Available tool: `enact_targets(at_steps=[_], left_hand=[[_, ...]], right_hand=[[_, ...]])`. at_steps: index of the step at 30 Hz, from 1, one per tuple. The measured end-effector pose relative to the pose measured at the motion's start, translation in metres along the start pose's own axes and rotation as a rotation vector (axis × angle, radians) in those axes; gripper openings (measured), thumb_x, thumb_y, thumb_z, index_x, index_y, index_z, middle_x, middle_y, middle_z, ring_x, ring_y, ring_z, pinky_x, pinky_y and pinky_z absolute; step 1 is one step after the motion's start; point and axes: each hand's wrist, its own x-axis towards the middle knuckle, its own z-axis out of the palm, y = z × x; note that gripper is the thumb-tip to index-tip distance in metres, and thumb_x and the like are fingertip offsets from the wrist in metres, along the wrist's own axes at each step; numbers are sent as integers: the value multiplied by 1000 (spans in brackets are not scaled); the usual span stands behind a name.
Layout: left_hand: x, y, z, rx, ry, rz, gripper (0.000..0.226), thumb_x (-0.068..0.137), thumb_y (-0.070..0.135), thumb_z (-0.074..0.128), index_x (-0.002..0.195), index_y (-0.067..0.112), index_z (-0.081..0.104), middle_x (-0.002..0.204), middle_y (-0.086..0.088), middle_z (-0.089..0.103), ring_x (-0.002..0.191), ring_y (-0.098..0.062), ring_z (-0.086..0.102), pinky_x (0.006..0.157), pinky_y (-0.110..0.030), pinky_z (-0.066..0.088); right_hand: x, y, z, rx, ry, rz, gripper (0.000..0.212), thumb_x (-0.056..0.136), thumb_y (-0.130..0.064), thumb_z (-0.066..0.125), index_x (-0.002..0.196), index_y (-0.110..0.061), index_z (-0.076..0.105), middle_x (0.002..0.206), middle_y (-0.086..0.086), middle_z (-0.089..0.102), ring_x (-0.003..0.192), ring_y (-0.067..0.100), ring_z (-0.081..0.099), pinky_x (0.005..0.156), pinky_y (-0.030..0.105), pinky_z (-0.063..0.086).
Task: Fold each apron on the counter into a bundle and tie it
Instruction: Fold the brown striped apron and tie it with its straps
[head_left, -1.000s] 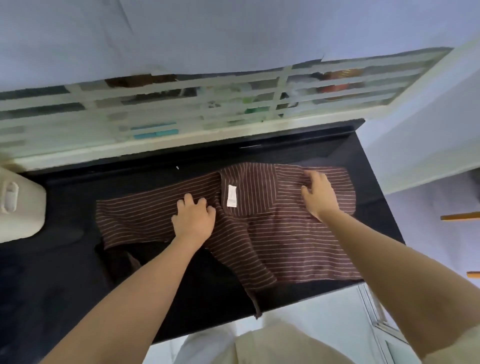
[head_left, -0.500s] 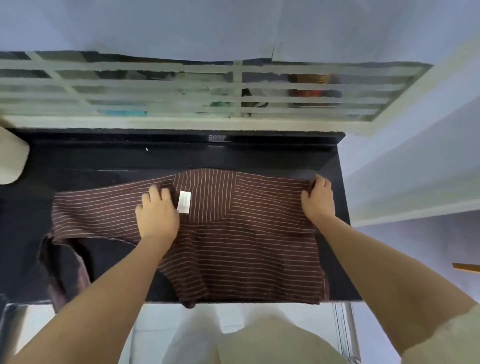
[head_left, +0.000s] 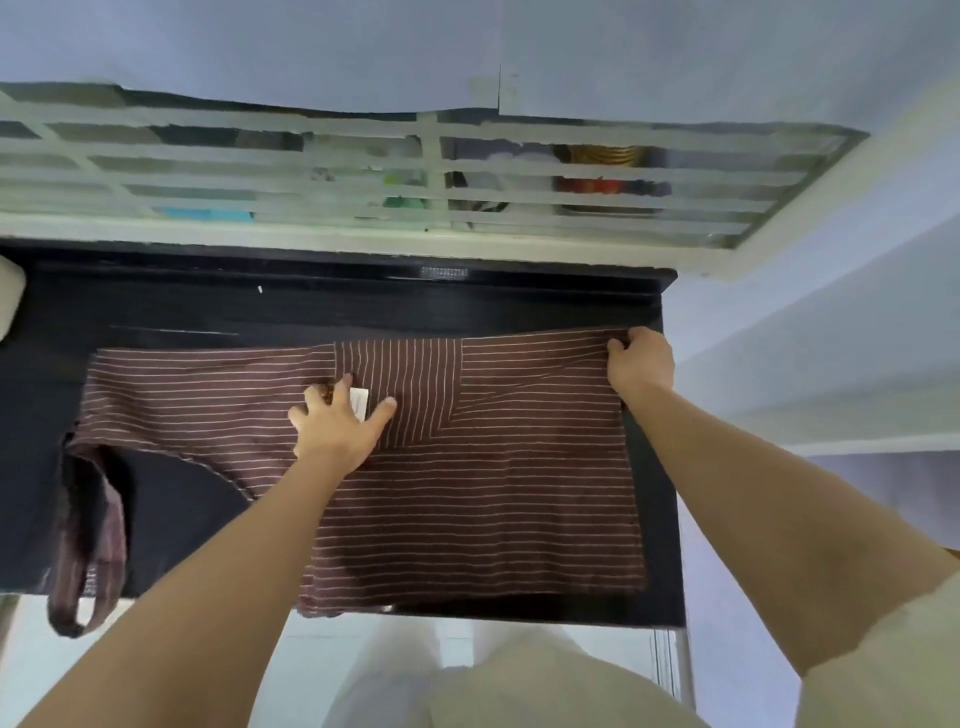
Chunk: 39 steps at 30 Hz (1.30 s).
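Currently the apron (head_left: 467, 467), brown with thin pale stripes, lies spread on the black counter (head_left: 363, 306), and both hands are on it.

1. The left hand (head_left: 337, 426) rests palm down near the middle of the cloth. Its fingers are straight and spread wide, pressing the fabric flat and gripping nothing.
2. A small white label (head_left: 359, 402) sits between the index finger and the thumb of that hand, just beside the fingertip.
3. Just beyond those fingertips lies a folded panel whose stripes run away from the person. The cloth on either side of the fingers has stripes running across.
4. From the thumb side, a diagonal crease runs up towards the right hand (head_left: 639, 364).
5. The right hand is at the far right corner of the apron. Its fingers are curled over the far edge and pinch the cloth, with the thumb hidden beneath.
6. Below the left wrist, the near hem reaches the counter's front edge, and a small part hangs over it.
7. Well to the left of the left fingers, a strap (head_left: 88, 545) loops down over the front edge.

Bare counter shows beyond both sets of fingertips. Farther out, a white grille (head_left: 436, 171) crosses the view, with blurred coloured items behind it. A white object (head_left: 10, 296) sits at the counter's left end; what it is cannot be told. A pale blue wall (head_left: 519, 41) rises above.
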Motion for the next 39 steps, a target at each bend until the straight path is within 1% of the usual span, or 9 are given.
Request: enact_targets(at_steps=[5, 8, 12, 20, 25, 28, 30, 34, 39], left_hand=[[-13, 2, 17, 18, -117, -47, 110, 75, 79, 54, 150, 43, -18, 161, -1, -23, 148, -37, -14, 110, -72, 12], [-15, 5, 27, 27, -116, -58, 118, 71, 80, 56, 147, 43, -25, 157, -2, -32, 146, -37, -23, 108, -76, 10], [-12, 6, 33, 44, -95, -71, 118, 69, 84, 52, 147, 43, -26, 156, -3, -34, 145, -37, -26, 108, -76, 8], [-51, 30, 56, 134, 361, 322, 67, 93, 53, 48, 151, 23, 30, 154, -19, 24, 139, -40, 24, 111, -67, 19], [-65, 36, 73, 161, 41, 359, 76, 93, 66, 38, 155, 37, 5, 163, -7, -5, 149, -35, -2, 114, -66, 9], [-65, 24, 72, 228, -53, 420, 90, 88, 66, 50, 154, 40, -6, 162, -2, -20, 148, -32, -16, 112, -69, 6], [-67, 17, 70, 284, -84, 448, 98, 85, 66, 56, 153, 41, -10, 160, -1, -25, 147, -31, -20, 112, -71, 5], [-72, 8, 66, 308, -110, 450, 104, 80, 69, 60, 151, 44, -12, 159, -1, -28, 147, -32, -23, 110, -73, 4], [-69, -4, 61, 315, -158, 403, 105, 78, 78, 50, 150, 43, -18, 157, 0, -33, 145, -32, -27, 108, -74, 2]], right_hand=[[-15, 20, 4, -19, -165, 24, 43, 93, -41, 61, 127, -18, 49, 120, 5, 61, 104, 27, 63, 95, 44, 53], [-27, 37, -2, -64, -422, 83, 32, 91, -48, 61, 108, -21, 56, 110, 3, 66, 92, 22, 64, 93, 40, 54], [-45, 53, -15, -80, -764, 155, 42, 89, -35, 70, 121, -16, 51, 118, 4, 59, 107, 27, 61, 93, 38, 50], [-102, 113, -30, 131, -1003, 284, 37, 90, -23, 70, 122, -12, 56, 118, 7, 67, 105, 26, 67, 96, 41, 54], [-135, 128, -41, 577, -1027, 369, 13, 102, -13, 49, 111, -7, 54, 107, 12, 66, 93, 24, 68, 85, 35, 57], [-155, 145, -32, 217, -747, 277, 7, 97, -3, 53, 96, -8, 57, 104, 20, 66, 79, 23, 67, 84, 39, 57], [-166, 148, -25, 218, -649, 298, 10, 98, -5, 53, 106, -4, 58, 115, 23, 65, 97, 32, 68, 90, 42, 56], [-177, 138, -20, 434, -682, 407, 26, 93, -22, 67, 112, -10, 54, 114, 12, 65, 106, 32, 65, 88, 44, 58], [-175, 130, -15, 178, -857, 530, 17, 91, -10, 67, 106, -5, 59, 97, 15, 69, 75, 24, 68, 66, 26, 58]])
